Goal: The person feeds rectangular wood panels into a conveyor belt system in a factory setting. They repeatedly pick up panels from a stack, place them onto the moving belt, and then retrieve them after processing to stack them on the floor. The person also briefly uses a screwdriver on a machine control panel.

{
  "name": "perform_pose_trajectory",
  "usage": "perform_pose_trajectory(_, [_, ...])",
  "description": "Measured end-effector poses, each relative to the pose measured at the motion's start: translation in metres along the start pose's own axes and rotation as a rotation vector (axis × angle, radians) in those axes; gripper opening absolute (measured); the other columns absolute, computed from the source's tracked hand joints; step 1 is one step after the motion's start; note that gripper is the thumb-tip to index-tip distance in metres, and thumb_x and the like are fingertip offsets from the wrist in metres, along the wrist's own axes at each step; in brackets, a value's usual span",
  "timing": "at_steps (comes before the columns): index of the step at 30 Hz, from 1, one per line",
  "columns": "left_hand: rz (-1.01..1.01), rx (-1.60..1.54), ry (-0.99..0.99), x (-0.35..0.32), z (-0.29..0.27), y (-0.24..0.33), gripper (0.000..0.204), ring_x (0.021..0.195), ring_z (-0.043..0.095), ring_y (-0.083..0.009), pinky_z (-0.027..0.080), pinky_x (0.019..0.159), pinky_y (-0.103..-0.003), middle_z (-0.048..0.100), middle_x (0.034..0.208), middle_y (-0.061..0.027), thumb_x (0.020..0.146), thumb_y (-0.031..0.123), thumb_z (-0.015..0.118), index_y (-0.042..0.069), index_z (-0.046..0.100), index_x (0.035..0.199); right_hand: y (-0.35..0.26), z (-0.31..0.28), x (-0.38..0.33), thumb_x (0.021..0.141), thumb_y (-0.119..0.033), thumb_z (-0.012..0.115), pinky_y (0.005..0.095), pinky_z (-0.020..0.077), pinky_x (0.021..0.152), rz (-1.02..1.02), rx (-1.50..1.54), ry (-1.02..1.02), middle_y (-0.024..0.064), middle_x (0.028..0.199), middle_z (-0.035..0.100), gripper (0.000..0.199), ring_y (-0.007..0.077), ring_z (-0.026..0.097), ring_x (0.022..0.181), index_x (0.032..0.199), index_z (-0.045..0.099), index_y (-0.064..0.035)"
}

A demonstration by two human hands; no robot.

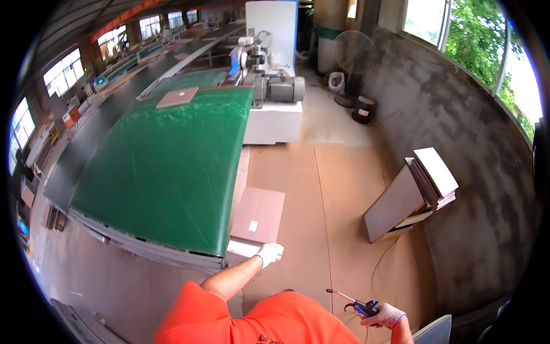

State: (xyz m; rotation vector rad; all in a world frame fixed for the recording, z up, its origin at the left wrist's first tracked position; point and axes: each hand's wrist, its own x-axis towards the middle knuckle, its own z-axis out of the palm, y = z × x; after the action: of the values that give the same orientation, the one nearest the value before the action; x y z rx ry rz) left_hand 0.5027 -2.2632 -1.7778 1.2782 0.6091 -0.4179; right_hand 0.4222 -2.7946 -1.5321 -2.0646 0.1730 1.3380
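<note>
My left hand (270,254), in a white glove, is closed at the near right corner of a flat brown wood-grain panel (260,213). A small white label sits on that panel, and a pale edge (243,247) shows beneath its near side. My gloved right hand (385,316) grips an air blow gun (363,308) with a dark body, blue parts and a thin nozzle pointing left. Its thin hose hangs toward the floor. Another panel (177,97) with a light spot lies at the far end of the green conveyor belt (166,166).
Leaning panels and boards (404,198) stand near the stained wall at right. A machine with a grey motor (286,89) stands beyond the belt. Farther back are a pedestal fan (352,54) and a dark bucket (364,109). Brown sheets (292,172) cover the floor.
</note>
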Motion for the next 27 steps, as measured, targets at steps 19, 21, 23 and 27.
perform_pose_trajectory(19, [-0.308,0.804,0.372,-0.19,-0.05,-0.292,0.041,0.117,0.073,-0.0401,0.056,0.101,-0.048,0.076,0.122,-0.0253,0.091,0.031,0.062,0.003,0.081,0.114,0.081,0.117,0.04,0.081,-0.033,0.088,0.0328,0.0516,0.062,-0.035,-0.046,0.14,0.0026,0.08,0.071,0.039,0.0132,0.064,0.067,0.099,0.078,-0.0008])
perform_pose_trajectory(21, [-0.255,0.697,0.419,-0.201,-0.033,-0.29,0.041,0.115,0.074,-0.0406,0.056,0.1,-0.048,0.077,0.12,-0.0245,0.09,0.033,0.064,0.003,0.081,0.112,0.086,0.157,0.044,0.08,-0.039,0.086,0.0381,0.0549,0.071,-0.062,-0.175,0.198,0.0065,0.082,0.072,0.045,0.019,0.068,0.075,0.1,0.076,0.0006])
perform_pose_trajectory(23, [-0.165,0.675,0.361,-0.21,-0.016,-0.295,0.038,0.112,0.074,-0.0408,0.057,0.099,-0.049,0.078,0.117,-0.0227,0.092,0.035,0.064,0.006,0.082,0.109,0.117,0.198,0.066,0.08,-0.042,0.082,0.0421,0.0558,0.08,-0.114,-0.13,0.18,0.0136,0.085,0.074,0.049,0.0263,0.072,0.084,0.101,0.074,0.0011])
perform_pose_trajectory(27, [-0.179,0.705,0.281,-0.258,0.026,-0.307,0.036,0.115,0.073,-0.041,0.057,0.101,-0.045,0.077,0.119,-0.0205,0.094,0.037,0.063,0.013,0.082,0.111,0.168,0.261,0.07,0.079,-0.041,0.077,0.0463,0.057,0.086,-0.073,-0.209,0.22,0.0241,0.095,0.077,0.046,0.0383,0.076,0.094,0.102,0.075,-0.0014])
